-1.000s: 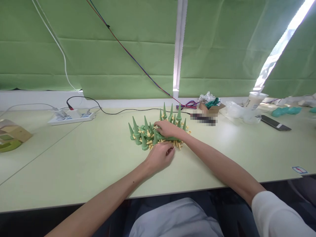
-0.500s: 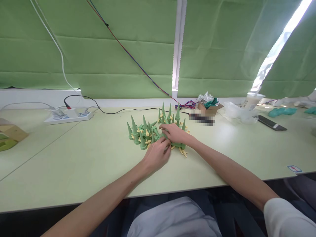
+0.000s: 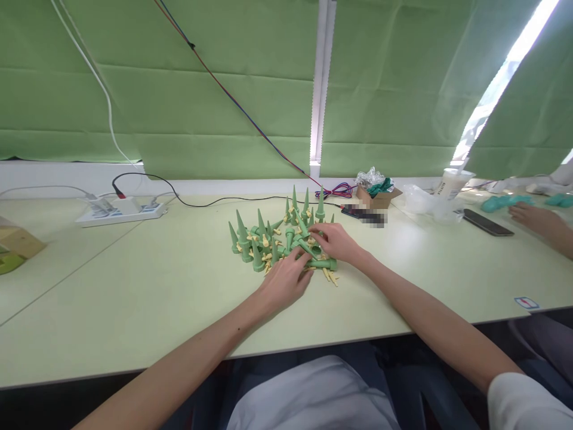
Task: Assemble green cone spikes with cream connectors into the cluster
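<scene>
A cluster of green plastic cones [image 3: 242,230] with round bases stands on the table, several upright. Other green cones [image 3: 323,263] lie on their sides in the middle and at the near right of the pile. Small pale yellow pieces [image 3: 330,276] are scattered among them. My left hand [image 3: 286,278] rests at the pile's near side, its curled fingers against a tilted green cone [image 3: 307,246]. At the right side, my right hand [image 3: 338,243] reaches in with thumb and fingers drawn together; whatever is between its fingertips is too small to make out.
Behind the pile are a blurred dark object [image 3: 362,214] and a small cardboard box [image 3: 380,199] with foil. To the right stand a plastic cup [image 3: 452,184] and a phone [image 3: 487,222]. Another person's hand [image 3: 535,216] rests there. A power strip [image 3: 120,214] lies left.
My right hand has drawn back to the right, uncovering green cones in the middle of the pile. My left hand has barely moved. Another person's hand has appeared at the far right.
</scene>
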### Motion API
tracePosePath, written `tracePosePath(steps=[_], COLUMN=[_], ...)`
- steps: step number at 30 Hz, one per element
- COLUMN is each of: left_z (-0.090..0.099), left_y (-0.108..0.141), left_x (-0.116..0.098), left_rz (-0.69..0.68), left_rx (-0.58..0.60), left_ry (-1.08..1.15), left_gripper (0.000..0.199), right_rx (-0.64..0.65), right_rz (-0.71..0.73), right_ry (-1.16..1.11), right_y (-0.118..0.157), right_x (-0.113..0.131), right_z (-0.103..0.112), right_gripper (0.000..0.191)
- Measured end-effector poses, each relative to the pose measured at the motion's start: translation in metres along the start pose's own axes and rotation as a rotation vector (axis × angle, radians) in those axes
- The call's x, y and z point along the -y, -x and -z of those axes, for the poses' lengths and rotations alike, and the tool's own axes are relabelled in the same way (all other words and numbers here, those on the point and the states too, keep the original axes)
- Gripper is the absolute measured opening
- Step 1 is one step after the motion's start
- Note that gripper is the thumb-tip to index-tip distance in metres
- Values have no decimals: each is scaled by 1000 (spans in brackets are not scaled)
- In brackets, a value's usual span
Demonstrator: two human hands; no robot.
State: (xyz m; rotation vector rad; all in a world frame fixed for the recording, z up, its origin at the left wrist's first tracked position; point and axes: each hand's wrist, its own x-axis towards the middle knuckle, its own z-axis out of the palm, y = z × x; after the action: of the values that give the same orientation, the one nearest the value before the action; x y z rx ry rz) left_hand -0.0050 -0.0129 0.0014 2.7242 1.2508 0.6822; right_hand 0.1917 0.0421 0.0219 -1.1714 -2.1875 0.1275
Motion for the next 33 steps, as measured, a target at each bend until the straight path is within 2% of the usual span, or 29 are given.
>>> tracePosePath(steps=[12,18,22,25,27,30,33], left_z=[-1,-1,-2,-4,-5,-7,-7], left_y=[-1,-1,1,3,5,8,7], left_x=[-1,-2,-5,-8,-10,-12,-12], left_rz=[25,24,-27,-138,-292,-593,-706], left_rx=[15,-3,-60,-117,-148,-172,-174], left_ry=[10,-22,-64,-157,-248,-343,-373], left_gripper=[22,23,21,20,20,21,22], right_rx=[74,28,66,94,105,156,210], right_rz=[27,20,25,30,43,42,-4], right_ry=[28,29,62,61,54,72,115], right_y=[-1,-2,0,1,0,-3,-6], right_x=[-2,-6,-4,-1,1,3,7], right_z=[-6,4,11,9,6,1,-3], right_gripper=[19,30,29,23,23,23,27])
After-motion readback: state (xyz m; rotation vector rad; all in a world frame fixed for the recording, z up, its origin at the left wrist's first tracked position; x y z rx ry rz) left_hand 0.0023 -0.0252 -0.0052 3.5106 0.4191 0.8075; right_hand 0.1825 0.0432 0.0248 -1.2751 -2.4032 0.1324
